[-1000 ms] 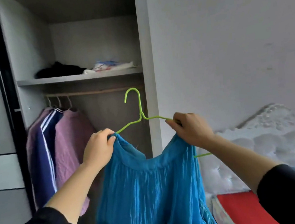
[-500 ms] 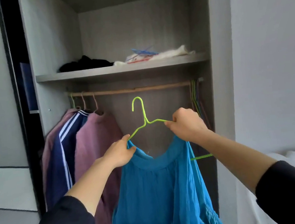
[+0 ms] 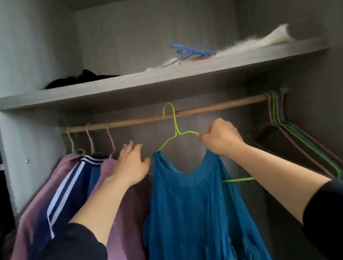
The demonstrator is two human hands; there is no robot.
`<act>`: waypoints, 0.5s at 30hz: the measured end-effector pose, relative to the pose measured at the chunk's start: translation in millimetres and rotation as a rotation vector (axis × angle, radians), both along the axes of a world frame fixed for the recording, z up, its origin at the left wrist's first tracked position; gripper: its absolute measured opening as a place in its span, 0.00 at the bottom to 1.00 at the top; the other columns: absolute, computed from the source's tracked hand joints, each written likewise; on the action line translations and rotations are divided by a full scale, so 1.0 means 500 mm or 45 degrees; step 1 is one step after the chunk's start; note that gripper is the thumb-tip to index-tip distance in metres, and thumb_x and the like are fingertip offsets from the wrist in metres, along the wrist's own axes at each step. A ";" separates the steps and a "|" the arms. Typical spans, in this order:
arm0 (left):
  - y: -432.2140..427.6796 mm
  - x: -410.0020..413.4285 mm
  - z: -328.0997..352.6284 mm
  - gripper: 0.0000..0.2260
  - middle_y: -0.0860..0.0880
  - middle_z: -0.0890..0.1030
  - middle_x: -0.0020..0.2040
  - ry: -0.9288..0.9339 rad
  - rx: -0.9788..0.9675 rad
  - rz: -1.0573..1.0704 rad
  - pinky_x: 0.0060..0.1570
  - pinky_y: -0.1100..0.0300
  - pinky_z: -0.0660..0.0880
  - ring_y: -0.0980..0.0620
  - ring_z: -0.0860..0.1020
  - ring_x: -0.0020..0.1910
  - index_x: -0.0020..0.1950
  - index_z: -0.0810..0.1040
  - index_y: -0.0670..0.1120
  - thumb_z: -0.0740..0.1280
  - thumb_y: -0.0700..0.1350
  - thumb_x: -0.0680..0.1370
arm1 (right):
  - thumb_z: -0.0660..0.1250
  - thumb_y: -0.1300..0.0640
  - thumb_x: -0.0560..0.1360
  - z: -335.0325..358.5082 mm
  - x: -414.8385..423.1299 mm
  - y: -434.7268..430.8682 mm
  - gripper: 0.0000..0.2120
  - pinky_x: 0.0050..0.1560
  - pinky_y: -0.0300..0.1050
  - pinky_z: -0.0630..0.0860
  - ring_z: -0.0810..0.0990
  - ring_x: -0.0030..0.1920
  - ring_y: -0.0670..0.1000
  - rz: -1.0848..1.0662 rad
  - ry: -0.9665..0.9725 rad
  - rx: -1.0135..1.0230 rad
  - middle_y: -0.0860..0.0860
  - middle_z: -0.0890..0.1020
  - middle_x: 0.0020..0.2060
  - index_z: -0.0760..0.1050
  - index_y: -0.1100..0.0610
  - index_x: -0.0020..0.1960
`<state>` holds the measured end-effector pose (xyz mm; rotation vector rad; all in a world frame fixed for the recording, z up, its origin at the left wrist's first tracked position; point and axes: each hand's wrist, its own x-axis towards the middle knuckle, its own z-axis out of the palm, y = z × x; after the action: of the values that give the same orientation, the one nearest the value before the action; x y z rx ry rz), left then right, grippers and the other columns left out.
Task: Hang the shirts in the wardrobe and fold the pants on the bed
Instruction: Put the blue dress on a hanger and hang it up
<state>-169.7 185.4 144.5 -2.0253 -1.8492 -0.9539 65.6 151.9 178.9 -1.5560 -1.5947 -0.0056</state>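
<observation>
I am gripping the thin green wire hanger [image 3: 175, 127] with my right hand's [image 3: 220, 139] curled fingers to steer its hook onto the wooden wardrobe rail [image 3: 217, 105], the crinkled blue shirt [image 3: 191, 202] hanging below that rail, while my left hand [image 3: 131, 164], fingers apart and empty, is keeping the mauve shirt [image 3: 121, 221] clear.

My black sleeves [image 3: 69, 257] frame a teal-blue shirt [image 3: 193, 213] on a lime-green hanger [image 3: 175, 127], beside a mauve top [image 3: 125, 252] and a navy jacket [image 3: 77, 189] striped in white.
</observation>
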 end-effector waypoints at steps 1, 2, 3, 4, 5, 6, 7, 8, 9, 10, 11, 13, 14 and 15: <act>0.024 -0.023 0.020 0.26 0.40 0.54 0.77 0.029 0.033 0.008 0.73 0.53 0.51 0.42 0.51 0.76 0.76 0.59 0.43 0.61 0.49 0.80 | 0.66 0.46 0.74 0.013 -0.018 0.021 0.16 0.36 0.46 0.75 0.78 0.36 0.55 -0.028 0.003 -0.003 0.52 0.77 0.32 0.76 0.59 0.40; 0.046 -0.046 0.040 0.27 0.40 0.54 0.77 0.056 0.064 0.020 0.73 0.53 0.52 0.42 0.51 0.76 0.76 0.58 0.43 0.61 0.50 0.80 | 0.66 0.45 0.74 0.026 -0.037 0.040 0.16 0.37 0.45 0.74 0.78 0.37 0.56 -0.057 -0.004 0.005 0.52 0.77 0.34 0.76 0.59 0.41; 0.066 -0.068 0.061 0.28 0.39 0.54 0.77 0.077 0.095 0.034 0.73 0.52 0.53 0.41 0.51 0.76 0.76 0.58 0.43 0.61 0.50 0.79 | 0.66 0.45 0.74 0.036 -0.056 0.058 0.16 0.38 0.45 0.72 0.76 0.38 0.56 -0.084 -0.019 0.021 0.53 0.77 0.36 0.76 0.59 0.42; 0.085 -0.087 0.081 0.29 0.39 0.53 0.77 0.091 0.127 0.045 0.73 0.51 0.53 0.41 0.50 0.76 0.76 0.57 0.43 0.62 0.50 0.79 | 0.66 0.45 0.75 0.044 -0.076 0.074 0.16 0.38 0.45 0.70 0.75 0.39 0.56 -0.104 -0.038 0.037 0.54 0.76 0.37 0.76 0.59 0.42; 0.104 -0.103 0.100 0.30 0.39 0.52 0.77 0.099 0.159 0.050 0.73 0.51 0.53 0.40 0.49 0.76 0.76 0.56 0.43 0.63 0.49 0.78 | 0.65 0.45 0.75 0.048 -0.096 0.090 0.16 0.39 0.44 0.69 0.75 0.39 0.57 -0.116 -0.052 0.043 0.54 0.76 0.38 0.74 0.59 0.41; 0.121 -0.117 0.116 0.30 0.38 0.51 0.77 0.098 0.184 0.047 0.73 0.51 0.53 0.40 0.49 0.76 0.77 0.56 0.44 0.63 0.49 0.78 | 0.65 0.45 0.75 0.050 -0.115 0.104 0.17 0.38 0.44 0.68 0.74 0.39 0.57 -0.120 -0.060 0.039 0.54 0.75 0.37 0.72 0.58 0.39; 0.137 -0.128 0.129 0.31 0.38 0.51 0.77 0.086 0.196 0.041 0.73 0.51 0.53 0.40 0.48 0.76 0.77 0.55 0.46 0.64 0.48 0.77 | 0.65 0.45 0.76 0.050 -0.133 0.118 0.18 0.37 0.44 0.68 0.74 0.39 0.56 -0.116 -0.059 0.029 0.53 0.74 0.36 0.70 0.58 0.37; 0.152 -0.139 0.139 0.31 0.38 0.50 0.77 0.070 0.197 0.039 0.73 0.50 0.52 0.40 0.48 0.76 0.77 0.54 0.47 0.63 0.48 0.77 | 0.64 0.45 0.76 0.047 -0.150 0.130 0.19 0.35 0.44 0.67 0.74 0.39 0.56 -0.106 -0.056 0.021 0.53 0.74 0.35 0.67 0.57 0.35; 0.165 -0.150 0.145 0.31 0.39 0.49 0.77 0.061 0.194 0.044 0.73 0.50 0.52 0.41 0.47 0.76 0.77 0.53 0.49 0.63 0.48 0.78 | 0.64 0.45 0.76 0.044 -0.167 0.139 0.20 0.32 0.43 0.66 0.75 0.39 0.56 -0.095 -0.050 0.015 0.52 0.74 0.34 0.65 0.57 0.33; 0.177 -0.161 0.148 0.31 0.40 0.49 0.77 0.070 0.193 0.054 0.73 0.49 0.51 0.41 0.47 0.76 0.77 0.53 0.50 0.63 0.48 0.78 | 0.64 0.45 0.76 0.041 -0.184 0.146 0.20 0.30 0.43 0.65 0.75 0.38 0.56 -0.080 -0.043 0.009 0.52 0.74 0.33 0.64 0.56 0.33; 0.188 -0.171 0.148 0.30 0.39 0.50 0.77 0.094 0.198 0.062 0.73 0.49 0.51 0.41 0.49 0.76 0.77 0.53 0.51 0.62 0.48 0.78 | 0.64 0.45 0.76 0.037 -0.201 0.152 0.20 0.29 0.42 0.65 0.75 0.38 0.56 -0.056 -0.033 -0.002 0.53 0.74 0.33 0.64 0.56 0.33; 0.205 -0.188 0.141 0.29 0.39 0.56 0.75 0.147 0.234 0.062 0.72 0.50 0.54 0.40 0.54 0.74 0.77 0.55 0.52 0.62 0.48 0.78 | 0.64 0.47 0.76 0.026 -0.233 0.158 0.18 0.32 0.45 0.73 0.78 0.37 0.58 0.030 0.011 -0.056 0.55 0.75 0.33 0.69 0.59 0.35; 0.211 -0.195 0.136 0.29 0.39 0.58 0.74 0.164 0.264 0.061 0.71 0.50 0.55 0.40 0.57 0.73 0.77 0.56 0.53 0.63 0.48 0.78 | 0.64 0.48 0.76 0.019 -0.249 0.159 0.17 0.34 0.48 0.77 0.80 0.36 0.59 0.097 0.060 -0.106 0.55 0.76 0.32 0.73 0.62 0.38; 0.217 -0.199 0.131 0.29 0.39 0.59 0.73 0.183 0.301 0.062 0.71 0.50 0.56 0.40 0.59 0.72 0.77 0.57 0.53 0.63 0.48 0.77 | 0.65 0.51 0.76 0.010 -0.264 0.158 0.16 0.33 0.51 0.80 0.80 0.34 0.60 0.176 0.129 -0.176 0.55 0.75 0.31 0.76 0.65 0.42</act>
<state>-269.3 293.9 210.1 -1.8486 -1.6208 -0.9386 -66.3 230.9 183.8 -1.5213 -1.6474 0.2607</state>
